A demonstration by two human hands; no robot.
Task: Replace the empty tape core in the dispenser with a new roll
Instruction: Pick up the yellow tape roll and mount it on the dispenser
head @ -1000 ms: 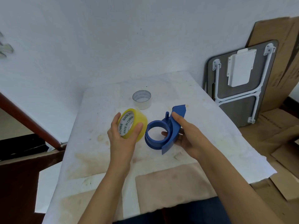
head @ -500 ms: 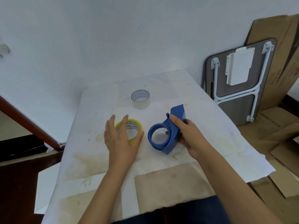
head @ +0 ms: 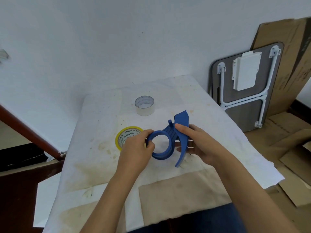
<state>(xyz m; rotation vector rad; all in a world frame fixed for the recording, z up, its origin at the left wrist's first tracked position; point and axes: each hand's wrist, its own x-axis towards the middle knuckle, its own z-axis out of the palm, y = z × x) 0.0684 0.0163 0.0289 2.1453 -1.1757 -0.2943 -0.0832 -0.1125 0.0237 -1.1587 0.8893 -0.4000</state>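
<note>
Spare or storage room, makeshift workspace: stained paper-covered bench (head: 210, 118) against bare white wall (head: 117, 39); folded table (head: 244, 91) and flattened cardboard (head: 289, 52) leaning alongside.

A folded table (head: 249, 91) leans beside cardboard (head: 286, 52)

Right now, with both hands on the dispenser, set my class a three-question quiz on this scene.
1. True or false: the yellow tape roll is mounted on the blue dispenser.
2. Which hand grips the dispenser's ring: A left hand, B right hand?
3. Fill in: the empty core stands on the ___.

Key: 1 false, it lies flat on the table. 2 A. 3 table.
</note>
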